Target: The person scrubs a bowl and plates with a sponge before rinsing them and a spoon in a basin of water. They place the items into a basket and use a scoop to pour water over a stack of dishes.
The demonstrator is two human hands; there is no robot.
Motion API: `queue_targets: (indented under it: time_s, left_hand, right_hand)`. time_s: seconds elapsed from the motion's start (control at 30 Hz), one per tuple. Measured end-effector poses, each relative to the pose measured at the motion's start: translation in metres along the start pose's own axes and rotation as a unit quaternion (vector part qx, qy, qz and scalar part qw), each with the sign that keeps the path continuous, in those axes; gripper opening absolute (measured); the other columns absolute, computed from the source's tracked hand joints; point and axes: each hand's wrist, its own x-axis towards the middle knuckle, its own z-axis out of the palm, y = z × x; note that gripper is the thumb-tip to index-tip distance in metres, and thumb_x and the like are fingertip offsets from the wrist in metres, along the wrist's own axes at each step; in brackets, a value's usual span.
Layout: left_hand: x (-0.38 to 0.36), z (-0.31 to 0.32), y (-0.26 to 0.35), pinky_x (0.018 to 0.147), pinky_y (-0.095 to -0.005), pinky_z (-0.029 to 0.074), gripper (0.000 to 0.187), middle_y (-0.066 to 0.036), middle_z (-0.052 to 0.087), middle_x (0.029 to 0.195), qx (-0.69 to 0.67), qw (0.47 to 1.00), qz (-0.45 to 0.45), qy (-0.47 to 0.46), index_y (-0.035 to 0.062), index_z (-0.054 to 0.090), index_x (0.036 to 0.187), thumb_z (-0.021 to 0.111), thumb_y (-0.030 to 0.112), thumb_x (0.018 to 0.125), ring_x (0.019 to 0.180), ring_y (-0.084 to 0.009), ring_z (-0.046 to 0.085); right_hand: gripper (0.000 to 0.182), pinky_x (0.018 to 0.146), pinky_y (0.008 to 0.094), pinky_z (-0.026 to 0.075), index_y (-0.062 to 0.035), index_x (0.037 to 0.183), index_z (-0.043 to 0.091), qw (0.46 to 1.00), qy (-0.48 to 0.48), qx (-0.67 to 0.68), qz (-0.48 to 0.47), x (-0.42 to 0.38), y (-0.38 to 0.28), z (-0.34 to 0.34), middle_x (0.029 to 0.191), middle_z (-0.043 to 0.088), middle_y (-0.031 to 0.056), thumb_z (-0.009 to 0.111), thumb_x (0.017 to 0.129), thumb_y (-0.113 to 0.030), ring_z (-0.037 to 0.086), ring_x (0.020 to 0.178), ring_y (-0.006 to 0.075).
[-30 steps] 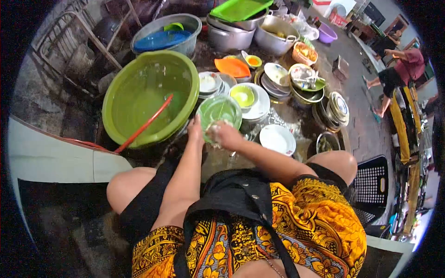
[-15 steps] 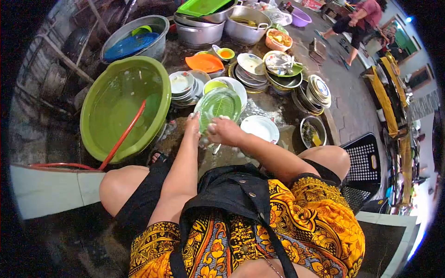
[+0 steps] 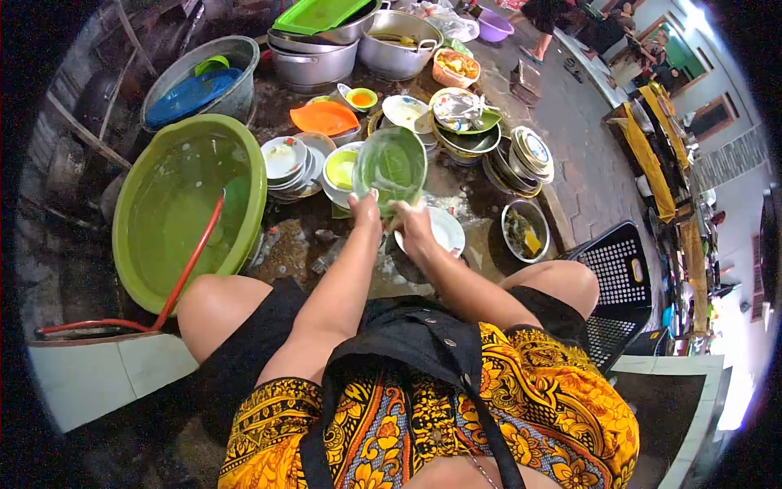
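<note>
"Left hand (image 3: 366,209) closed on the green plate's (image 3: 392,165) near edge, right hand (image 3: 414,227) against it, too blurred to tell how far closed. Where's the plate?"

"Raised beside the yellow bowl (image 3: 340,169). Suds could loosen that grip, dropping it onto the white plate (image 3: 446,235) and chipping either."

Green tub (image 3: 257,183) blocks the left

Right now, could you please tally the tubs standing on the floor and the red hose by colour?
Green tub: 1
Grey tub: 1
Purple tub: 1
Red hose: 1
Total: 4
</note>
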Motion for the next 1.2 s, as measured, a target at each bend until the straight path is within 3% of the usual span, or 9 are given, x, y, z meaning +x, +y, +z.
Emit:
queue_targets:
  time_s: [0.17, 0.23, 0.33, 0.4, 0.67, 0.8, 1.0, 1.1, 1.2]
  left_hand:
    - [-0.032, 0.017, 0.005, 0.067, -0.0425, 0.053, 0.060, -0.016, 0.054, 0.097, 0.086, 0.970, -0.181, -0.136, 0.0076, 0.023, 0.126, 0.054, -0.004, 0.075, 0.080, -0.0300, 0.058]
    - [0.021, 0.001, -0.068, 0.065, -0.0453, 0.053, 0.064, -0.018, 0.054, 0.099, -0.041, 0.881, -0.270, -0.387, 0.0075, 0.020, 0.126, 0.058, -0.002, 0.075, 0.083, -0.0298, 0.059]
    - [-0.035, 0.025, -0.046, 0.074, -0.0446, 0.051, 0.043, -0.015, 0.054, 0.104, 0.080, 0.926, -0.240, -0.280, 0.0054, 0.038, 0.117, 0.056, 0.003, 0.077, 0.090, -0.0281, 0.058]
    - [-0.034, 0.024, -0.045, 0.073, -0.0446, 0.051, 0.046, -0.016, 0.052, 0.107, 0.099, 0.940, -0.201, -0.258, 0.0063, 0.036, 0.119, 0.056, 0.003, 0.078, 0.092, -0.0294, 0.057]
    - [-0.004, -0.015, -0.079, 0.087, -0.0595, 0.033, 0.075, -0.017, 0.028, 0.136, 0.303, 0.907, -0.261, -0.129, 0.0170, 0.002, 0.137, 0.055, 0.018, 0.083, 0.118, -0.0374, 0.036]
    - [0.012, -0.032, -0.103, 0.079, -0.0498, 0.042, 0.047, -0.014, 0.033, 0.132, 0.391, 0.882, -0.252, -0.082, 0.0111, 0.024, 0.129, 0.045, 0.013, 0.087, 0.114, -0.0313, 0.041]
    - [0.014, -0.054, -0.098, 0.075, -0.0493, 0.043, 0.036, -0.014, 0.049, 0.112, 0.418, 0.835, -0.311, -0.178, 0.0095, 0.038, 0.122, 0.043, 0.017, 0.088, 0.097, -0.0276, 0.050]
    - [0.009, -0.069, -0.086, 0.045, -0.0396, 0.036, 0.014, -0.008, 0.036, 0.066, 0.282, 0.853, -0.384, -0.214, 0.0059, 0.039, 0.082, 0.038, 0.019, 0.088, 0.052, -0.0187, 0.038]
    - [0.042, -0.117, -0.105, 0.034, -0.0348, 0.029, 0.030, -0.004, 0.026, 0.048, 0.201, 0.846, -0.444, -0.218, 0.0076, 0.034, 0.062, 0.035, 0.020, 0.088, 0.035, -0.0148, 0.030]
  right_hand:
    - [0.066, 0.095, 0.0437, 0.032, -0.0086, 0.126, 0.037, 0.987, 0.033, 0.159, -0.011, 0.025, -0.040, -0.052, 0.121, 0.046, 0.0094, 0.037, 0.083, -0.060, 0.042, 0.111, 0.0272]
    - [0.073, 0.095, 0.0457, 0.035, -0.0076, 0.124, 0.041, 0.980, 0.026, 0.200, 0.000, 0.045, -0.052, -0.089, 0.120, 0.047, 0.0130, 0.028, 0.082, -0.066, 0.045, 0.110, 0.0293]
    - [0.061, 0.085, 0.0420, 0.045, -0.0078, 0.120, 0.044, 0.971, -0.116, 0.204, -0.037, 0.094, 0.015, -0.182, 0.113, 0.052, 0.0131, 0.038, 0.084, -0.056, 0.053, 0.099, 0.0281]
    - [0.046, 0.078, 0.0387, 0.049, -0.0077, 0.116, 0.047, 0.895, 0.053, 0.353, 0.268, 0.065, -0.012, -0.142, 0.109, 0.054, 0.0107, 0.046, 0.085, -0.041, 0.056, 0.093, 0.0252]
    - [0.035, 0.071, 0.0428, 0.049, -0.0065, 0.098, 0.055, 0.973, 0.136, 0.098, 0.160, 0.066, 0.040, -0.217, 0.094, 0.060, 0.0111, 0.043, 0.085, -0.037, 0.058, 0.081, 0.0260]
    - [0.045, 0.052, 0.0353, 0.046, -0.0106, 0.094, 0.054, 0.953, 0.275, 0.074, 0.103, 0.053, -0.012, -0.200, 0.075, 0.056, 0.0058, 0.044, 0.082, -0.053, 0.055, 0.063, 0.0228]
    - [0.026, 0.053, 0.0255, 0.044, -0.0045, 0.094, 0.054, 0.978, -0.043, -0.181, 0.097, 0.068, 0.005, -0.117, 0.072, 0.055, 0.0025, 0.061, 0.070, -0.008, 0.053, 0.060, 0.0129]
    - [0.025, 0.054, 0.0255, 0.043, -0.0051, 0.094, 0.055, 0.914, -0.195, -0.272, 0.231, 0.070, 0.037, -0.059, 0.073, 0.055, 0.0007, 0.062, 0.070, -0.010, 0.053, 0.062, 0.0100]
    - [0.039, 0.067, 0.0264, 0.046, -0.0025, 0.108, 0.052, 0.807, -0.346, -0.472, 0.078, 0.090, 0.126, -0.027, 0.090, 0.061, 0.0056, 0.062, 0.071, -0.009, 0.056, 0.075, 0.0129]
